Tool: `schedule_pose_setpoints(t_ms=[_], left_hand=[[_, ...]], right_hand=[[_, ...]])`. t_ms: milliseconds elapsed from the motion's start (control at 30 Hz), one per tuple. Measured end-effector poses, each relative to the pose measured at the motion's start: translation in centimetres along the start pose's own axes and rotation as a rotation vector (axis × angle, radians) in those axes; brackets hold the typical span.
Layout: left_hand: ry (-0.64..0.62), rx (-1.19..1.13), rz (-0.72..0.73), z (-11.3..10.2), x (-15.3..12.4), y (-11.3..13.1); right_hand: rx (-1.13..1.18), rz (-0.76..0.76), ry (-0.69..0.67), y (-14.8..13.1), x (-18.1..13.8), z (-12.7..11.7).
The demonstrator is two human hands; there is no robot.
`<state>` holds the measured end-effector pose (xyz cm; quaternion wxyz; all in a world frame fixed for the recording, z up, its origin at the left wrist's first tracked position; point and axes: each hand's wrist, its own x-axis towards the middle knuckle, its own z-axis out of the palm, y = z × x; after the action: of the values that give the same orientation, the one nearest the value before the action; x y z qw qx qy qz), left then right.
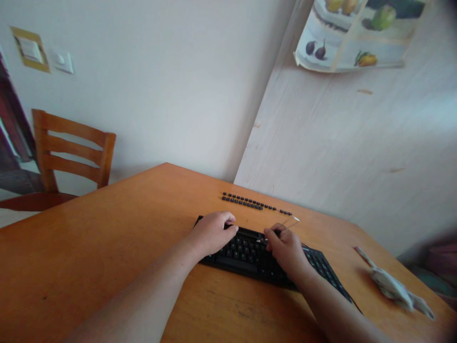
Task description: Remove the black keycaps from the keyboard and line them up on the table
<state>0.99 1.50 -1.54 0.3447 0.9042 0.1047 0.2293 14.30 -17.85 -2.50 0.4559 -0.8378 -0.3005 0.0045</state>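
A black keyboard (250, 255) lies on the orange wooden table (107, 247). My left hand (212, 232) rests on its left end, fingers curled over the top edge. My right hand (285, 247) sits over the middle of the keyboard, fingers pinched on a thin metal tool whose tip (295, 218) pokes out toward the wall. Behind the keyboard, a row of removed black keycaps (250, 202) is lined up on the table.
A crumpled grey cloth (392, 286) lies at the table's right edge. A wooden chair (67, 152) stands at the far left by the white wall. A fruit picture (357, 33) hangs on the right wall.
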Motion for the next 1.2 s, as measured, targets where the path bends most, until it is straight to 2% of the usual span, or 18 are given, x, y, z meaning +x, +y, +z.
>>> schedule_pose_setpoints(t_ms=[133, 300, 400, 633, 733, 867, 967, 1033, 1133, 1200], left_hand=[[-0.036, 0.046, 0.014, -0.2, -0.1, 0.1], [-0.021, 0.004, 0.009, 0.0, 0.0, 0.1], [-0.029, -0.123, 0.013, 0.4, -0.1, 0.7], [-0.202, -0.385, 0.079, 1.3, -1.0, 2.9], [-0.192, -0.373, 0.086, 1.4, -1.0, 3.1], [-0.176, -0.392, 0.067, 1.6, -0.8, 2.7], [-0.176, -0.437, 0.023, 1.7, -0.6, 2.4], [-0.182, -0.500, -0.011, 1.7, -0.5, 2.3], [-0.205, -0.624, -0.048, 1.6, -0.5, 2.5], [-0.229, -0.688, -0.071, 1.4, -0.6, 2.7]], right_hand=[[0.192, 0.069, 0.038, 0.3, 0.0, 0.0], [0.432, 0.131, 0.082, -1.0, -0.1, -0.6], [0.445, 0.063, 0.063, -2.1, -0.7, -0.7], [0.484, -0.059, -0.047, -4.5, -2.7, 0.0], [0.482, -0.051, -0.068, -4.9, -3.1, 0.2], [0.517, -0.053, -0.026, -4.8, -3.4, 0.2], [0.453, -0.178, 0.038, -4.5, -3.5, 0.1], [0.322, -0.309, 0.051, -4.4, -3.5, 0.0], [0.063, -0.508, -0.012, -4.4, -3.5, 0.1], [-0.065, -0.588, -0.059, -4.5, -3.6, 0.1]])
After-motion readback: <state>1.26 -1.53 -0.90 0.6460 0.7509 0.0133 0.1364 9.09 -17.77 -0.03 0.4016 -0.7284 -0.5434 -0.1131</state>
